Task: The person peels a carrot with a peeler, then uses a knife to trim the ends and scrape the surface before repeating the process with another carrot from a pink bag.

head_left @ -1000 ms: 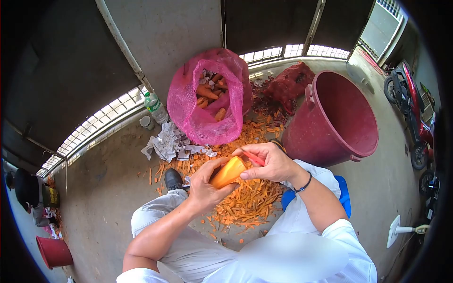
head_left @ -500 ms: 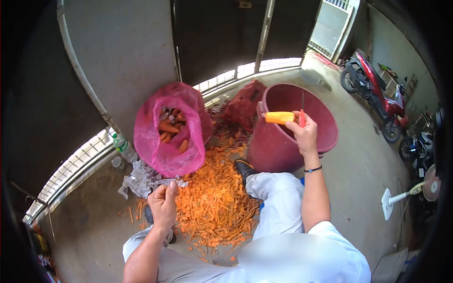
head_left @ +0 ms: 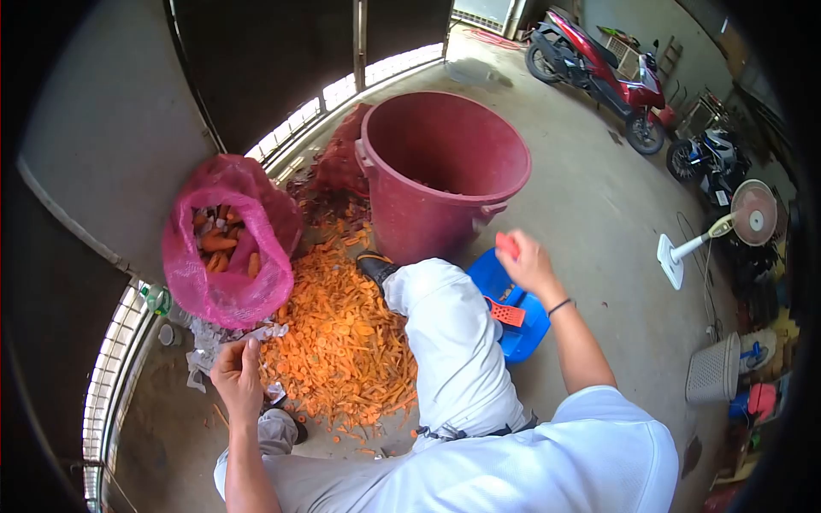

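My right hand [head_left: 532, 267] is closed around the red handle [head_left: 507, 245] of a knife, above a blue tub [head_left: 532, 329]; its blade cannot be made out now. My left hand [head_left: 238, 376] is at the lower left, fingers curled in and thumb up, with nothing visible in it. It is near the crumpled paper [head_left: 205, 342] and the pink mesh sack [head_left: 184, 282] of carrots [head_left: 218, 243]. Orange carrot peelings and slices [head_left: 342, 355] lie heaped on the floor between my legs. Beyond my knee stands a large dark red bin [head_left: 428, 218], its bottom hidden from view.
A red perforated plastic piece [head_left: 505, 313] lies at the tub's edge. A red mesh sack [head_left: 340, 158] leans behind the bin. At the right are a pedestal fan [head_left: 718, 224], a red scooter [head_left: 599, 73] and a grey basket [head_left: 713, 369]. A green-labelled bottle [head_left: 156, 298] stands left.
My view has swung right. My right hand has come down from over the bin to above the blue tub; the peeled carrot is gone from it, the red handle stays. My left hand remains curled.
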Demonstrator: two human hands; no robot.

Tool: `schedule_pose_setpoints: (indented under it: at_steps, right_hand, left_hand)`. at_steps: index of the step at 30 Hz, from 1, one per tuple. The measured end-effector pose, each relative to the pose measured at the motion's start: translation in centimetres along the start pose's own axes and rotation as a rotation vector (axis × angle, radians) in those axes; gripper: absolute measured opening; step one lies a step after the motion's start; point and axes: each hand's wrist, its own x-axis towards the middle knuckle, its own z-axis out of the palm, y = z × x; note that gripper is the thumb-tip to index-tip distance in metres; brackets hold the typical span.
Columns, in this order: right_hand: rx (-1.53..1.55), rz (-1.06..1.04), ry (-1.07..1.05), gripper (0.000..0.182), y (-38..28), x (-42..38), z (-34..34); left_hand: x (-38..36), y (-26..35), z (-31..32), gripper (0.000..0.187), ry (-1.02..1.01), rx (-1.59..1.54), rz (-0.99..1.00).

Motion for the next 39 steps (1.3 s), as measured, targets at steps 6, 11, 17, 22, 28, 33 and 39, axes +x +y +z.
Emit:
schedule_pose_setpoints:
  at_steps: [6, 11, 17, 22, 28, 33, 39]
  right_hand:
    - [-0.148, 0.07, -0.236, 0.034, 9.5, -8.1, 3.7]
    - [-0.212, -0.181, -0.056, 0.045, 5.9, -8.2, 3.1]
    - [-0.162, -0.168, -0.281, 0.041, 4.7, -11.5, 3.3]
    - [0.057, 0.172, -0.29, 0.02, 5.3, -11.5, 4.3]
    - [0.504, 0.271, 0.041, 0.015, -3.4, -2.8, 3.0]
    - [0.762, -0.182, -0.108, 0.017, -18.8, 5.8, 2.2]
    - [0.379, -0.768, -0.154, 0.021, -28.3, 10.3, 8.0]
  left_hand:
    - [-0.4, -1.2, 0.7, 0.017, -0.115, 0.263, 0.053]
    - [0.4, -2.8, -0.5, 0.025, -0.143, 0.48, 0.009]
    - [4.8, -5.8, -1.0, 0.025, -0.134, 0.313, -0.227]
    - [10.7, -8.3, -0.6, 0.033, -0.34, 0.613, -0.163]
    - [18.5, -14.0, 1.5, 0.027, -0.284, 0.75, 0.128]
    - [26.3, -18.1, 1.7, 0.026, 0.053, 1.309, 0.561]
    - [32.0, -22.4, -4.2, 0.037, -0.276, 1.348, -0.127]
